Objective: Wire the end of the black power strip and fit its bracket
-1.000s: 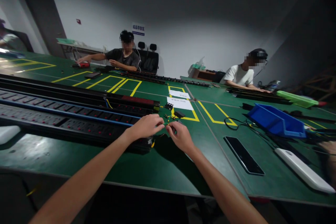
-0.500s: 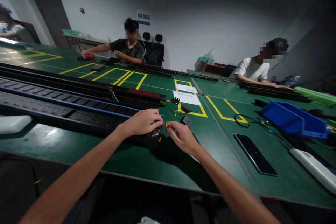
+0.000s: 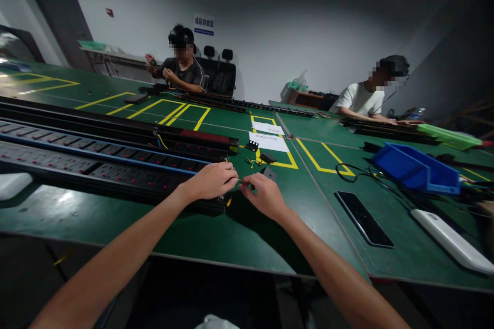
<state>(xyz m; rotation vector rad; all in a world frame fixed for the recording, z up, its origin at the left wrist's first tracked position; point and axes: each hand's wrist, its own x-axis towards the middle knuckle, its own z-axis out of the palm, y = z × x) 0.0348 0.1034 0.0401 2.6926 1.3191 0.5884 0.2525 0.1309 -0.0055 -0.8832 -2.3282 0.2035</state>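
Head: thin green wire [image 3: 240,180], short stretch showing

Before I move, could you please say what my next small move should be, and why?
Perhaps steady the wire with the left hand and straighten it with the right hand, since a short green stretch shows between them, near the power strip.
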